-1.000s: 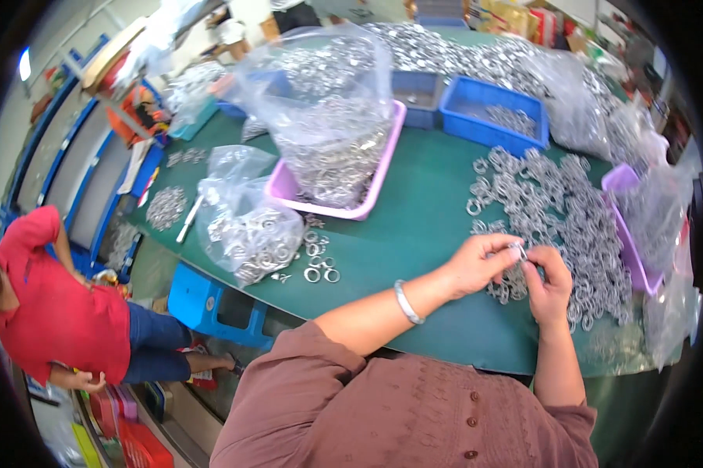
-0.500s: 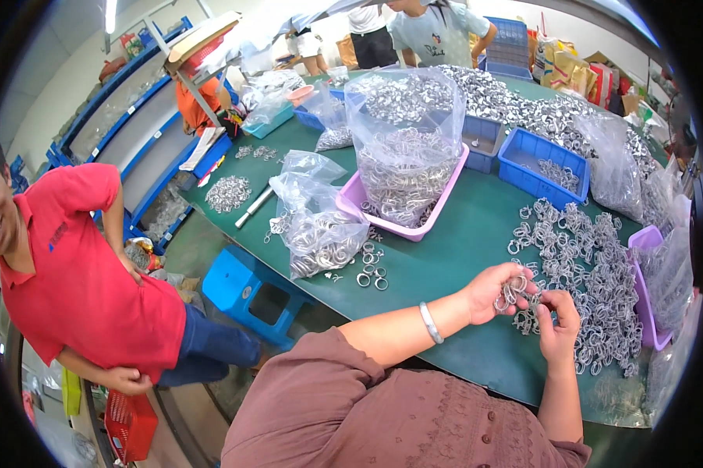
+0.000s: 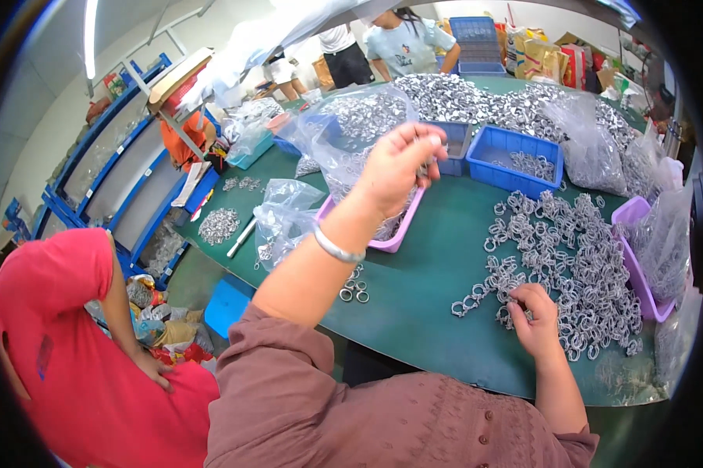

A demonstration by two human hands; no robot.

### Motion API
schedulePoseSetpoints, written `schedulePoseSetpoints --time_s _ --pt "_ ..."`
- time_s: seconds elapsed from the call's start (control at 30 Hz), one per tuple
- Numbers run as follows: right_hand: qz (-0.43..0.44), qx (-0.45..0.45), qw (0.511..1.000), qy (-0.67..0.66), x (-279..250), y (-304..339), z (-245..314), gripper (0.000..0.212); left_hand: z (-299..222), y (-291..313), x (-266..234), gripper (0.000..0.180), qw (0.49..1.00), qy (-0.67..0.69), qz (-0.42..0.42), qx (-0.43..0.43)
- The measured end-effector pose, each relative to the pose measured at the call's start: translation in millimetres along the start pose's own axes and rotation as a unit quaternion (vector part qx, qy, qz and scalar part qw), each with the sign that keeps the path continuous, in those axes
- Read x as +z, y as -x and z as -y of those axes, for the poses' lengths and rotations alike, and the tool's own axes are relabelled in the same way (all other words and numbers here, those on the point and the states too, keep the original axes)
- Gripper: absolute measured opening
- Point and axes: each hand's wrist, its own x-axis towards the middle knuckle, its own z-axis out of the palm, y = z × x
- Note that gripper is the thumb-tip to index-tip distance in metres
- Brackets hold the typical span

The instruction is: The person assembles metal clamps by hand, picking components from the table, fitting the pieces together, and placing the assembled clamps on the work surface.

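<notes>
My left hand [image 3: 402, 168], with a bangle [image 3: 337, 243] at its wrist, is raised in front of the clear plastic bag [image 3: 312, 140] in the pink basin [image 3: 390, 243]. Its fingers are curled round metal rings, of which only a bit shows below the fingertips. At the near left edge of a spread heap of small silver metal rings [image 3: 593, 273], my right hand [image 3: 535, 316] has thumb and fingers closed on some of them. A short tail of rings [image 3: 468, 300] lies to the left of its fingertips.
A blue bin [image 3: 515, 183] with some rings stands beyond the heap, a purple basin [image 3: 640, 257] to its right. Silver parts [image 3: 476, 97] cover the far table. Left are a tied bag [image 3: 281, 222], loose larger rings [image 3: 354, 292] and a person in red [image 3: 102, 327] close by.
My left hand has lifted away from my right hand, up and left to the pink basin, carrying rings. My right hand has shifted slightly left on the heap. The person in red has bent forward.
</notes>
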Motion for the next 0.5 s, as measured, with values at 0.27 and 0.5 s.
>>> schedulePoseSetpoints --time_s 0.27,0.5 --pt "0.032 0.004 0.999 0.001 0 3 4 0.017 -47 -59 -50 0.030 0.764 -0.606 -0.156 0.154" --pt "0.038 -0.011 0.999 0.019 5 -5 -8 0.015 -40 -38 -84 0.034 0.633 -0.735 -0.105 0.220"
